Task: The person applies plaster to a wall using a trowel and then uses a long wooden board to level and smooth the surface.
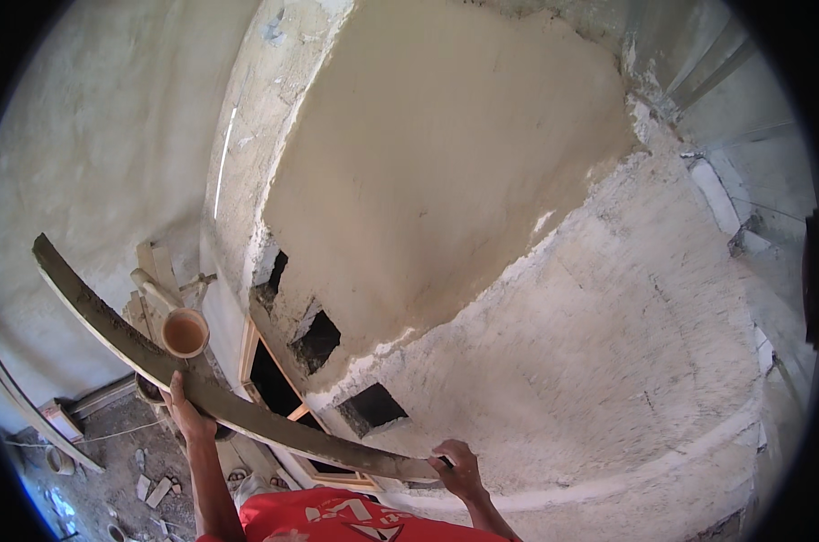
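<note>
Across the lower left stretches a long straightedge (247, 413), a plasterer's board that looks curved through the lens. Wet grey-brown mortar coats its upper face. My left hand (190, 414) is closed round it near the middle, thumb over the top. At its right end my right hand (457, 465) grips the tip, fingers bent over the edge. Ahead of me a broad patch of smooth damp plaster (446, 172) covers the upper wall. Below and right of it lies rough pale wall (608, 325). The straightedge is apart from the plaster.
Beyond the straightedge on the left, a long-handled dipper (185, 332) rests by wooden boards (141, 312). Dark square holes (373, 408) and a wooden frame (249, 348) sit low in the wall. Rubble (157, 490) and a small bucket (59, 461) lie on the floor below.
</note>
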Available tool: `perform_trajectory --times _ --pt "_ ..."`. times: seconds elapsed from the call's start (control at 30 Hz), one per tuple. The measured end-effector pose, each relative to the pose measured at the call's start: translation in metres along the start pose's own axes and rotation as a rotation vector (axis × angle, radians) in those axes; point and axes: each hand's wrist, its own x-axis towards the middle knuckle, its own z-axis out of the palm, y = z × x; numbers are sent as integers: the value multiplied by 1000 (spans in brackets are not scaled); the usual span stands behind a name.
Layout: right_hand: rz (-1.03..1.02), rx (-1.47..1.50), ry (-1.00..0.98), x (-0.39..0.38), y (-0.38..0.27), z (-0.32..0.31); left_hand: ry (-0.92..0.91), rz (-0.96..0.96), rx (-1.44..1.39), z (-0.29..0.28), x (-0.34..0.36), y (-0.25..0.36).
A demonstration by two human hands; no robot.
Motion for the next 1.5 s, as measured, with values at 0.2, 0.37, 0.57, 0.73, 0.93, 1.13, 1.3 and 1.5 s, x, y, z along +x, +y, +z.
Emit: perform_trajectory --times 0.2,0.37,0.57,0.73,0.93,1.13,1.3,1.5 --pt "233 8 -69 6 -23 1 -4 2 -34 5 1 6" --pt "270 15 -111 7 -35 11 48 -9 -39 1 3 6" --pt "238 32 -111 9 -39 21 74 -38 -86 -6 -3 9" --pt "173 -2 -137 12 -42 25 96 -69 -138 -10 -10 12" --pt "142 -47 -163 14 -43 21 116 -83 -174 -14 -12 13" --pt "137 4 -186 25 -64 20 129 -68 -160 -23 -2 6" --pt "204 51 -219 29 -76 23 97 -116 -152 -25 0 9" --pt "164 37 -159 28 -78 24 116 -142 -151 -44 15 -11"
